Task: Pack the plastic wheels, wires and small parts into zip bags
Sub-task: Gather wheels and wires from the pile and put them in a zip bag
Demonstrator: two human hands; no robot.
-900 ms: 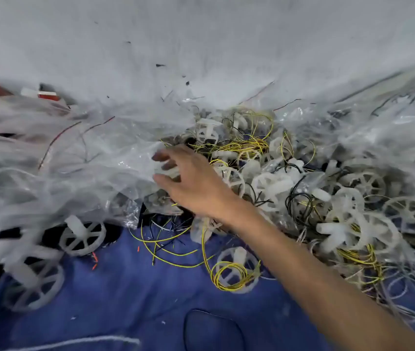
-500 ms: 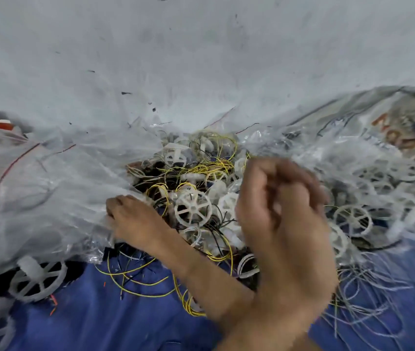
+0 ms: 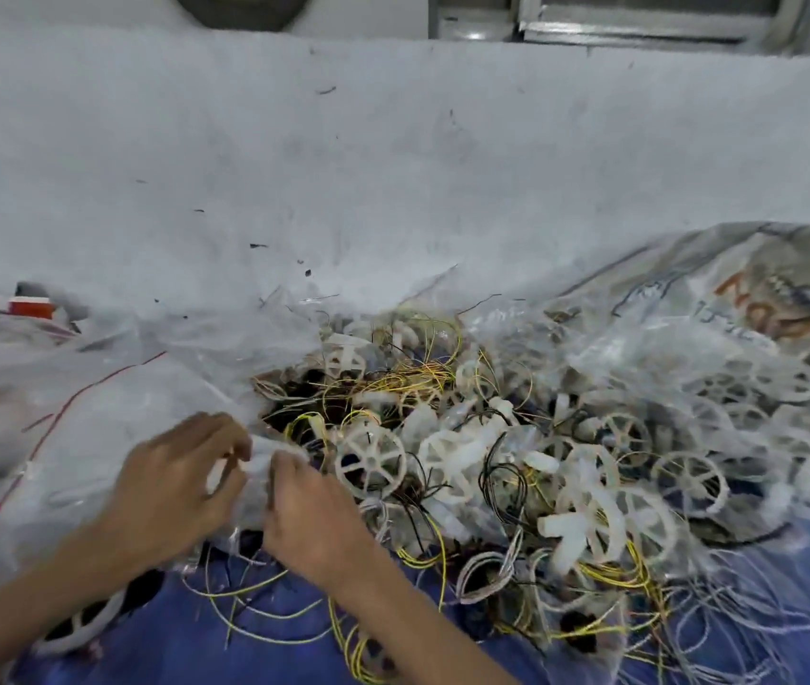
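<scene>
Fingers (image 3: 226, 434) of the left hand (image 3: 175, 487) are curled and pinch the top edge of a crumpled clear plastic bag (image 3: 255, 469), while the fingers (image 3: 290, 468) of the right hand (image 3: 316, 519) are bent onto the same bag from the other side. The two hands sit close together with the bag bunched between them. Motion blur hides whether the bag's mouth is parted or closed.

The bag is at the left edge of a tangled pile, low in the view and left of centre. Just right of the hands lie the white spoked plastic wheels (image 3: 369, 459), many of them heaped one on another. More wheels show through a large clear printed sack (image 3: 763, 299) with orange lettering at the far right. Thin yellow wires (image 3: 422, 383) loop over and through the wheels, and thin black wires (image 3: 506, 479) coil among them near the middle. Pale thin wires (image 3: 739, 615) trail off the pile at lower right.

Everything rests on a blue cloth (image 3: 185, 650), where loose yellow strands lie under the forearms. A heap of clear plastic bags (image 3: 71, 368) fills the left side, with a thin red line (image 3: 71, 405) running across one of them. Behind that heap sits a small red and white box (image 3: 29, 305). A white wall (image 3: 393, 165) rises behind, with a metal window frame (image 3: 640, 19) at the top.
</scene>
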